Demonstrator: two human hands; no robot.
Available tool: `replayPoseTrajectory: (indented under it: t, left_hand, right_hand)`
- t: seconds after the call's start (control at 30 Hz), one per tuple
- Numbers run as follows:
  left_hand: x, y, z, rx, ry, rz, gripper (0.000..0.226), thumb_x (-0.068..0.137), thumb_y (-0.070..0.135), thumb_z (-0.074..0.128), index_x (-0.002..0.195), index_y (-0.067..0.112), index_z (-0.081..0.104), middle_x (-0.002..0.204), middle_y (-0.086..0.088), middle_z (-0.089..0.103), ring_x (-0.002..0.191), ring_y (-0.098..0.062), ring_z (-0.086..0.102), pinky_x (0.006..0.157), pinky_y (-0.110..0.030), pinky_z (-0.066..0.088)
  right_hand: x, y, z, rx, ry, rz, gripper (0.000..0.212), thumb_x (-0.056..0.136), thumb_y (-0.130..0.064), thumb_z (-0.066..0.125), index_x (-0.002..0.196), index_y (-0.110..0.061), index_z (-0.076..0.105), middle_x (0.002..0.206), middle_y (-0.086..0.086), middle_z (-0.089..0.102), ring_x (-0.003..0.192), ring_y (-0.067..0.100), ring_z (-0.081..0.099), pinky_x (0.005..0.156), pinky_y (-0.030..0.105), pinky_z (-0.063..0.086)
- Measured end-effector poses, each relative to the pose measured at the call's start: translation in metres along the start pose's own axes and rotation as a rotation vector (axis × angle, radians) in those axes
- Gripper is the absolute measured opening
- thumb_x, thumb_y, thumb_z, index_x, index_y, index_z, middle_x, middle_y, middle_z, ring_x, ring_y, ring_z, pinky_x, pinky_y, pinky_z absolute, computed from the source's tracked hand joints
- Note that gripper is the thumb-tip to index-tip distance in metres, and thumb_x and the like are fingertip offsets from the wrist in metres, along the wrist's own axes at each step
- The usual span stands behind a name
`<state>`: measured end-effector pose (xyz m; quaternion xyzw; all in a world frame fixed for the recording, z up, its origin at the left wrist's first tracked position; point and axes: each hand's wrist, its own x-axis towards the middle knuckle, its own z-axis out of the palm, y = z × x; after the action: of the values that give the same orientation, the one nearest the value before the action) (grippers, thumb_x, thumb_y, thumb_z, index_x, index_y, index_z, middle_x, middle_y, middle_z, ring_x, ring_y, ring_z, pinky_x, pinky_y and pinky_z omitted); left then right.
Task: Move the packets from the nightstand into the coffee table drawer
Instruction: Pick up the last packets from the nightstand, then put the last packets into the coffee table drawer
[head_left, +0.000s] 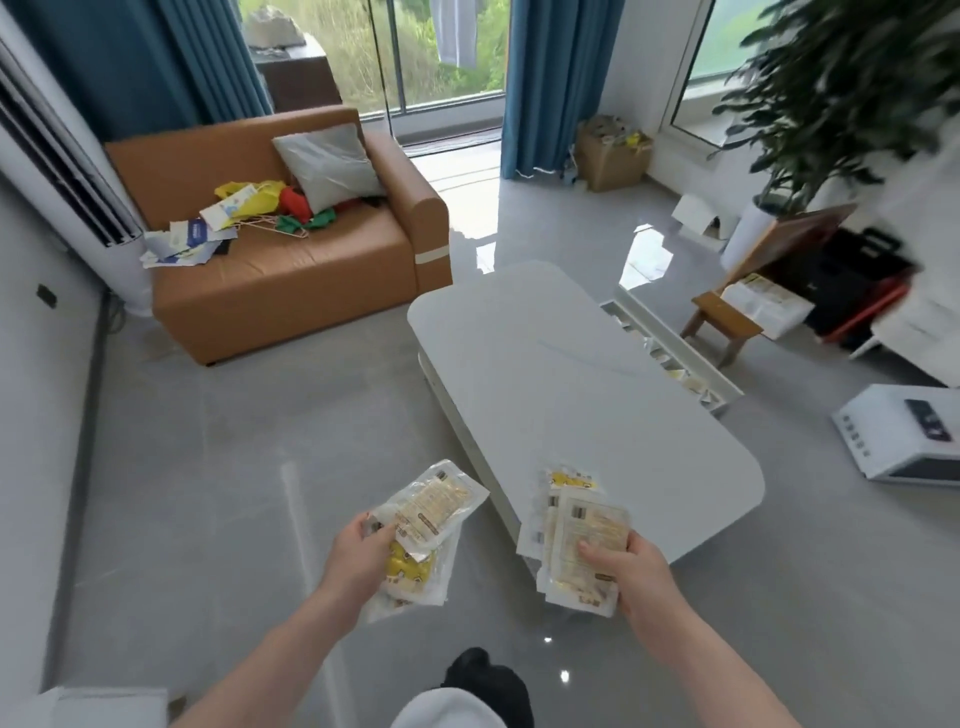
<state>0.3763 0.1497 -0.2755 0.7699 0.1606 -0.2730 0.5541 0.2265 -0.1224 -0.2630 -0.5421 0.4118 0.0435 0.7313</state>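
A: State the grip of each hand.
B: Left hand (358, 558): fingers curled round a bundle of packets (426, 525), thumb on top, pinching the lower left edge. Right hand (631, 574): fingers and thumb closed on a second stack (582, 540), thumb pressed on the top packet's face.
A: Position of both bundles relative to the table (582, 379)?
B: Left bundle is held over the floor (218, 467), just beside the table's near corner. Right stack overlaps the table's near edge in view; whether it touches the top cannot be told. Both bundles are in the air, apart from each other.
A: Packet appearance?
B: Clear or white film, yellow contents and label panels. Print is too blurred to read.
A: Drawer (670, 348) state?
B: Pulled out on the table's far right side. Pale and yellow items lie inside; they look like packets, but detail is too small to confirm.
A: Other items, referenced to the table?
B: Sofa (291, 270) beyond its far left corner, carrying a cushion (327, 163) and coloured clutter. Stool (719, 325) past the drawer. Plant (841, 88) further right
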Motion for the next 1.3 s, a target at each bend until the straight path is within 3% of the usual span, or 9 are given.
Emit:
replayPoseTrajectory:
  t: [0.07,0.17,0.43,0.57,0.7,0.83,1.0,1.13,1.3]
  left_hand:
    - [0.010,0.011,0.024,0.022,0.002,0.003,0.009,0.100,0.007,0.058,0.100,0.011,0.067,0.082,-0.011,0.075,0.066,-0.028,0.073,0.054,-0.038,0.059]
    - [0.036,0.031,0.069,0.070,0.016,0.025,0.008,0.099,0.010,0.061,0.101,0.015,0.067,0.095,-0.015,0.075,0.075,-0.030,0.073,0.072,-0.046,0.062]
    - [0.093,0.097,0.265,0.176,-0.152,0.032,0.019,0.101,0.016,0.060,0.118,0.010,0.062,0.102,-0.008,0.073,0.087,-0.029,0.074,0.088,-0.051,0.061]
    - [0.098,0.142,0.386,0.328,-0.289,0.119,0.034,0.101,0.026,0.056,0.133,0.015,0.056,0.111,0.001,0.066,0.089,-0.013,0.066,0.069,-0.027,0.052]
    - [0.084,0.186,0.489,0.388,-0.387,0.205,0.030,0.099,0.033,0.052,0.123,0.017,0.061,0.107,0.002,0.069,0.092,-0.014,0.067,0.074,-0.030,0.054]
    - [0.079,0.204,0.574,0.390,-0.423,0.203,0.029,0.102,0.033,0.050,0.126,0.018,0.059,0.099,0.003,0.069,0.081,-0.009,0.067,0.061,-0.024,0.047]
    - [0.074,0.207,0.651,0.328,-0.350,0.120,0.014,0.103,0.030,0.050,0.114,0.028,0.057,0.106,0.006,0.066,0.089,-0.007,0.064,0.065,-0.023,0.047]
    - [0.080,0.204,0.693,0.293,-0.201,0.050,0.009,0.099,0.026,0.054,0.103,0.021,0.061,0.108,-0.003,0.071,0.095,-0.019,0.068,0.086,-0.037,0.056]
    - [0.064,0.212,0.736,0.181,-0.007,0.002,0.009,0.100,0.022,0.057,0.095,0.022,0.066,0.095,-0.003,0.072,0.083,-0.019,0.070,0.062,-0.029,0.050]
  right_hand:
    - [0.011,-0.011,-0.028,0.003,0.020,-0.008,0.031,0.091,-0.003,0.073,0.121,-0.011,0.069,0.108,0.006,0.080,0.099,0.027,0.078,0.096,0.056,0.058]
    - [0.030,-0.031,-0.073,0.010,0.059,-0.026,0.032,0.091,-0.002,0.073,0.121,-0.012,0.069,0.108,0.003,0.080,0.100,0.025,0.077,0.091,0.049,0.061]
    - [0.071,-0.105,-0.219,0.020,0.195,-0.060,0.027,0.092,-0.002,0.071,0.117,-0.012,0.070,0.106,0.004,0.081,0.093,0.023,0.079,0.073,0.037,0.061]
    - [0.088,-0.131,-0.296,0.074,0.312,-0.080,0.026,0.092,0.000,0.070,0.117,-0.008,0.070,0.102,0.006,0.081,0.087,0.024,0.079,0.068,0.036,0.060]
    - [0.107,-0.154,-0.359,0.177,0.343,-0.066,0.028,0.092,0.000,0.068,0.119,-0.007,0.068,0.105,0.010,0.080,0.090,0.028,0.079,0.067,0.035,0.059]
    - [0.136,-0.175,-0.419,0.216,0.349,-0.068,0.028,0.093,0.000,0.067,0.120,-0.009,0.068,0.106,0.009,0.080,0.094,0.028,0.078,0.077,0.040,0.058]
    - [0.181,-0.201,-0.502,0.184,0.280,-0.043,0.026,0.095,0.000,0.065,0.119,-0.009,0.068,0.106,0.010,0.080,0.095,0.028,0.078,0.079,0.041,0.058]
    - [0.219,-0.225,-0.578,0.137,0.227,-0.006,0.027,0.094,0.003,0.065,0.119,-0.008,0.067,0.106,0.012,0.080,0.094,0.030,0.078,0.075,0.040,0.060]
    - [0.273,-0.272,-0.662,0.010,0.120,0.048,0.027,0.093,0.002,0.067,0.118,-0.008,0.068,0.101,0.010,0.081,0.088,0.027,0.079,0.068,0.036,0.060]
